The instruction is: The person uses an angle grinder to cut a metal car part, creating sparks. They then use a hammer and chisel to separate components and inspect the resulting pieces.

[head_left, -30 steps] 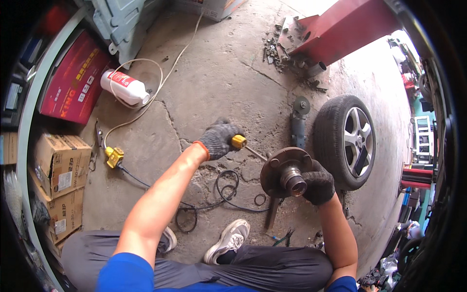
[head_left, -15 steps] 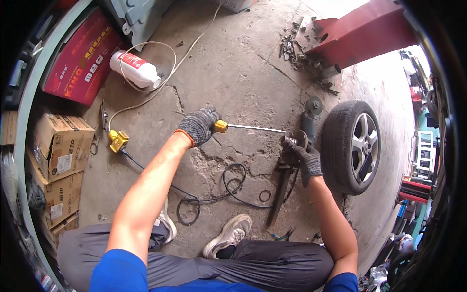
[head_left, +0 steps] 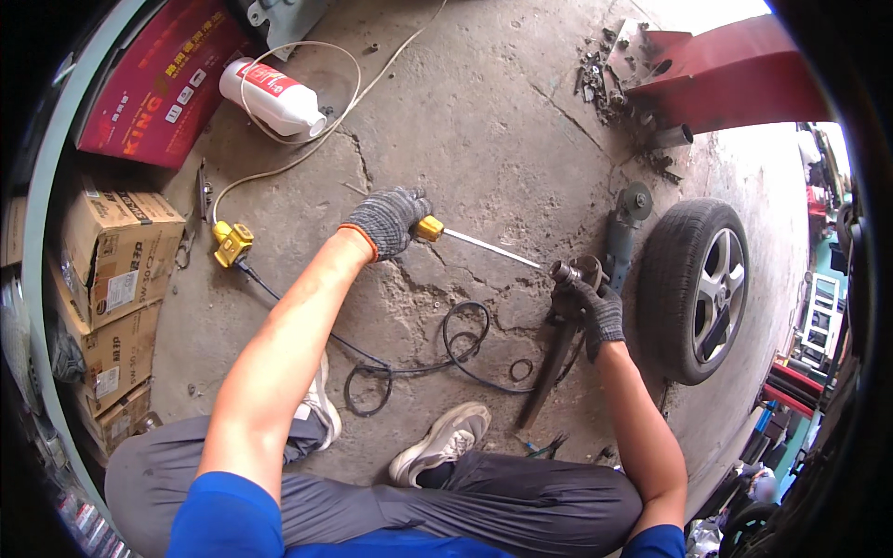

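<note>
My left hand [head_left: 389, 223], in a dark grey knitted glove with an orange cuff, is closed round the yellow handle of a screwdriver [head_left: 488, 247]. Its long metal shaft slants down to the right, with the tip at or close to the ringed end of a metal hub-like part [head_left: 566, 272]; contact is hard to tell. My right hand [head_left: 603, 314], gloved alike, grips this part from its right side, fingers partly hidden. A dark metal bar [head_left: 547, 377] runs from beneath the part toward my feet. Just beyond it lies an angle grinder [head_left: 623, 234].
A wheel with tyre [head_left: 693, 290] stands to the right. Black cable [head_left: 409, 373] loops across the cracked concrete from a yellow socket block [head_left: 233, 244]. Leftward are a white bottle [head_left: 272, 98], a red box [head_left: 153, 84] and cardboard boxes [head_left: 121, 251]. A red steel beam [head_left: 726, 70] rises at far right.
The view has shifted, so the floor things sit farther right. The screwdriver slants more steeply down toward the metal part. Both hands keep their hold.
</note>
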The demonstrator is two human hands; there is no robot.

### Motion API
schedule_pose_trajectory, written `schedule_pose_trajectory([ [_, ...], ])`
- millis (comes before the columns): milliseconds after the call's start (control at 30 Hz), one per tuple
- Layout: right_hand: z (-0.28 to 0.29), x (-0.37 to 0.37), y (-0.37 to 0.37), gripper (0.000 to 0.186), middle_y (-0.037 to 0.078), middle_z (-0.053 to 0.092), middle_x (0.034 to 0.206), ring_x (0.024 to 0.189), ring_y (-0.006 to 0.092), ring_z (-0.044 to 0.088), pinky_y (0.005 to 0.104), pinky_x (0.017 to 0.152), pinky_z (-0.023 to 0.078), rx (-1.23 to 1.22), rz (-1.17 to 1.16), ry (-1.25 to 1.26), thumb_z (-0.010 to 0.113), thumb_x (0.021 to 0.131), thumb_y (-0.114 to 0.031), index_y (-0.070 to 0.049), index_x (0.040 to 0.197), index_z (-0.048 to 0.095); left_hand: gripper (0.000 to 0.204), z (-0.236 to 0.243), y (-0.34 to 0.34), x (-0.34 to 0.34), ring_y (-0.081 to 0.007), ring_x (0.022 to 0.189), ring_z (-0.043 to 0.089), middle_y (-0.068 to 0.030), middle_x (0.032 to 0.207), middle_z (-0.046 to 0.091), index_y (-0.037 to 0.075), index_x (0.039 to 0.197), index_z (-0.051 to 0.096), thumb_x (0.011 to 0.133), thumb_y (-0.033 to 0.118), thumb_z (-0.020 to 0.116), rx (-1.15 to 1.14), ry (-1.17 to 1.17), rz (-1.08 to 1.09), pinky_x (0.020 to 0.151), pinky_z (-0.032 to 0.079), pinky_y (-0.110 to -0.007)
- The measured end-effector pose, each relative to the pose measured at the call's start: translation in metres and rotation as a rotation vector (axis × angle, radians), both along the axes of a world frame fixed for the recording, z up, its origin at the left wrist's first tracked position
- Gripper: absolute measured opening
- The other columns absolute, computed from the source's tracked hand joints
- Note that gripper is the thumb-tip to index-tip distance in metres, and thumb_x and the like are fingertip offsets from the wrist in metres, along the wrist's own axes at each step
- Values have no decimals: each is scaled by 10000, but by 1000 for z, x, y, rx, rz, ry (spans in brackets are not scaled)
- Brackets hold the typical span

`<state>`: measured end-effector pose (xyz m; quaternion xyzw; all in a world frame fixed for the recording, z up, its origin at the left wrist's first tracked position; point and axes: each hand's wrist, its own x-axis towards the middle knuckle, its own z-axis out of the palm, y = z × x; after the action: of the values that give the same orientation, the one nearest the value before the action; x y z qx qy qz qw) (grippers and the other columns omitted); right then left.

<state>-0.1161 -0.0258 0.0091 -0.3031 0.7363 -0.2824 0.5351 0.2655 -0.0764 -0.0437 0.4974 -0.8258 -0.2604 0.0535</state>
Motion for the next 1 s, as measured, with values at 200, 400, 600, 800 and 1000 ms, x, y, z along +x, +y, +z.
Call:
schedule_pose_trajectory([
  [200, -6, -12, 2, 336, 44, 688, 839, 727, 125, 642, 271, 660, 534, 44, 117, 25, 754, 846, -272, -8, 1037, 676, 299, -11, -6, -7, -361, 982, 619, -172, 1015, 647, 73, 1006, 653, 716, 46, 721, 86, -37, -16, 876, 499, -428],
  [400, -24, -15, 6, 384, 36, 681, 817, 711, 117, 625, 256, 624, 508, 72, 167, 34, 707, 876, -339, 7, 1038, 681, 300, -13, -4, 7, -362, 999, 608, -166, 1021, 649, 70, 1008, 647, 715, 52, 706, 76, -52, 59, 895, 491, -433],
  [600, -29, -5, 11, 445, 82, 665, 895, 706, 191, 633, 308, 542, 551, 241, 141, -23, 674, 893, -389, 3, 1101, 644, 299, -29, -6, -18, -355, 979, 608, -153, 1002, 653, 88, 976, 663, 683, 87, 722, 125, -93, -131, 891, 475, -434],
  [800, -8, 38, 29, 323, 99, 641, 903, 730, 238, 664, 370, 488, 588, 302, 65, -93, 626, 932, -359, -52, 1033, 631, 273, -34, 13, -76, -279, 1024, 610, -61, 985, 663, 149, 959, 676, 700, 66, 652, -7, 44, -320, 997, 394, -399],
  [1000, -42, -13, 44, 397, 203, 682, 869, 856, 335, 668, 415, 733, 548, 330, 572, 348, 601, 936, -396, -12, 1028, 644, 231, -28, 8, -112, -259, 1070, 588, -53, 1050, 657, 154, 1005, 698, 791, 106, 627, -56, -163, -334, 962, 459, -363],
])
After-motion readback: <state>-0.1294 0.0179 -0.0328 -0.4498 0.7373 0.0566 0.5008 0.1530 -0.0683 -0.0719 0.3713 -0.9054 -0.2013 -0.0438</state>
